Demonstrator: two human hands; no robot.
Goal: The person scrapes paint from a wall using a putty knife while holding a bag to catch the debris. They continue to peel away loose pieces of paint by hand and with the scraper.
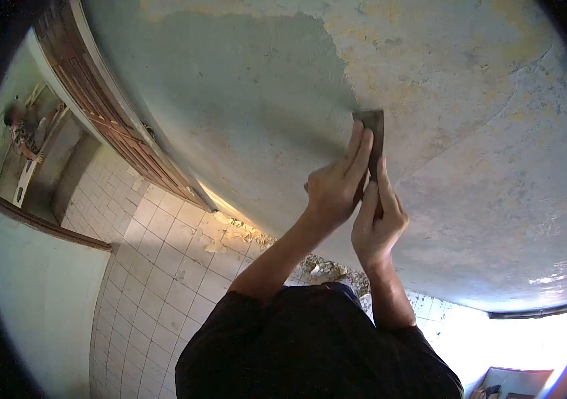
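Both of my hands are on a flat, dark metal scraper (376,126) whose blade lies against the wall (443,126). My left hand (337,189) is closed around it, two fingers stretched along the blade towards its far end. My right hand (378,233) grips lower down, its fingers pressed to the blade's right edge. A small dark end sticks out left of my left hand; what it belongs to is hidden. The blade sits at the border between smooth green paint (263,73) and a patchy, pale, scraped surface with yellowish stains.
Paint flakes and debris (323,269) lie along the wall's foot on the white tiled floor (157,266). At left stands a brown slatted wooden door (97,106). Beyond it, another person (25,136) is beside a ledge. Bright light enters at lower right.
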